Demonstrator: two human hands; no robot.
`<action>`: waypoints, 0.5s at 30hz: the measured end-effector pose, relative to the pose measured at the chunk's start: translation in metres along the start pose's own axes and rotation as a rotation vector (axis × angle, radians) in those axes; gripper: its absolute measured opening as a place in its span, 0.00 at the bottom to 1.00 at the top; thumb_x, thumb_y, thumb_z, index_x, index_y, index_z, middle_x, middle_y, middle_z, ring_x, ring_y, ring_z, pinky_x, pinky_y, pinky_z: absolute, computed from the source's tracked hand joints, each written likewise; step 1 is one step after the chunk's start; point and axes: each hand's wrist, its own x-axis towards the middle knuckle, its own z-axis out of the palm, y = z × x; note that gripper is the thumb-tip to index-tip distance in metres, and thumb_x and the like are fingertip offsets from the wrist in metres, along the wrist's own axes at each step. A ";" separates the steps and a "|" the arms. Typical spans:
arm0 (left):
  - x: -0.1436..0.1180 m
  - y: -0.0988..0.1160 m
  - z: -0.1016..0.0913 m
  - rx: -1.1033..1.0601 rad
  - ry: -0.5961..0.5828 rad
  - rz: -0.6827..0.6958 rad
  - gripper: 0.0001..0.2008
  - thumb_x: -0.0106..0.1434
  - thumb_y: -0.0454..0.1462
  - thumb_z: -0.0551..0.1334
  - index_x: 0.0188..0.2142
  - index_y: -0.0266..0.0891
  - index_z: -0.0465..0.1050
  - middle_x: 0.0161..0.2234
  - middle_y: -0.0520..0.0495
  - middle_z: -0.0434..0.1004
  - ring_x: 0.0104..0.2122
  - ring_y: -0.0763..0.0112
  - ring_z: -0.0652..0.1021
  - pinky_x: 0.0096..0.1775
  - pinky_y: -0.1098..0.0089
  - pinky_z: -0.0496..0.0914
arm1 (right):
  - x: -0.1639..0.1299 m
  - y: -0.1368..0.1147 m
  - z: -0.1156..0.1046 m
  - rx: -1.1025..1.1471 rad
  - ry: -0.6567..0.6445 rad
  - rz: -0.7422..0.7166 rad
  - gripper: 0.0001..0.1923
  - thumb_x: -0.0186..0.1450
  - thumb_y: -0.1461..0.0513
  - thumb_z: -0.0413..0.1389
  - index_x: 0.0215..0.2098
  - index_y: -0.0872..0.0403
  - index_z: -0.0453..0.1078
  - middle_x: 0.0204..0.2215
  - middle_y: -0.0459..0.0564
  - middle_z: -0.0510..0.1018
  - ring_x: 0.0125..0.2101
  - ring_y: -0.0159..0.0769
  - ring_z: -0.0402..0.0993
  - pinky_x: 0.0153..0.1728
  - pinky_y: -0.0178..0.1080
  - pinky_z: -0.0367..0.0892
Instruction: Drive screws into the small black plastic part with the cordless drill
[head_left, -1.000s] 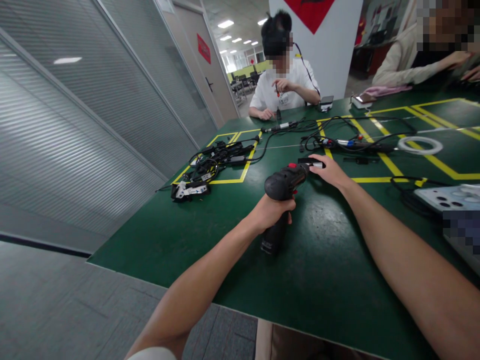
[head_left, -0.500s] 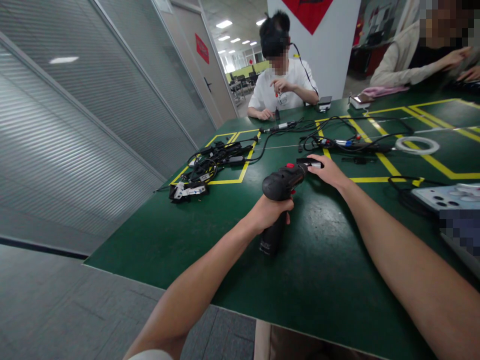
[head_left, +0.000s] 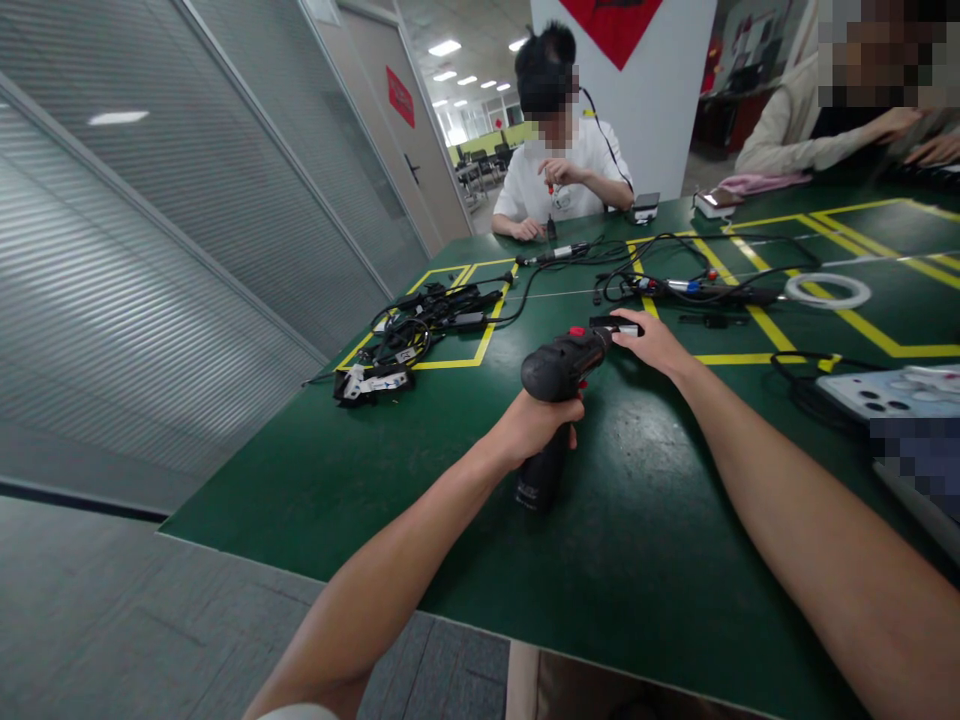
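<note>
From the head view, my left hand [head_left: 536, 425] has its grip wrapped tight around the handle of the black power screwdriver [head_left: 559, 385], whose base stands on the green surface [head_left: 360, 470]. Its barrel points away from me and to the right, straight at my right hand [head_left: 651, 340], whose fingers pinch what looks like a small black part [head_left: 613, 325] at the tip.

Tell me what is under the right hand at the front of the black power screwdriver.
The right hand rests on a small dark piece at the black power screwdriver tip. Its fingers cover the rest, hiding the piece's far end.
</note>
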 end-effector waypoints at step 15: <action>0.001 -0.002 0.000 -0.001 0.003 0.002 0.15 0.52 0.30 0.61 0.41 0.36 0.67 0.30 0.54 0.67 0.18 0.79 0.72 0.20 0.74 0.68 | 0.002 0.005 0.001 -0.003 -0.010 0.003 0.26 0.59 0.56 0.59 0.56 0.48 0.71 0.45 0.52 0.75 0.43 0.44 0.73 0.48 0.47 0.68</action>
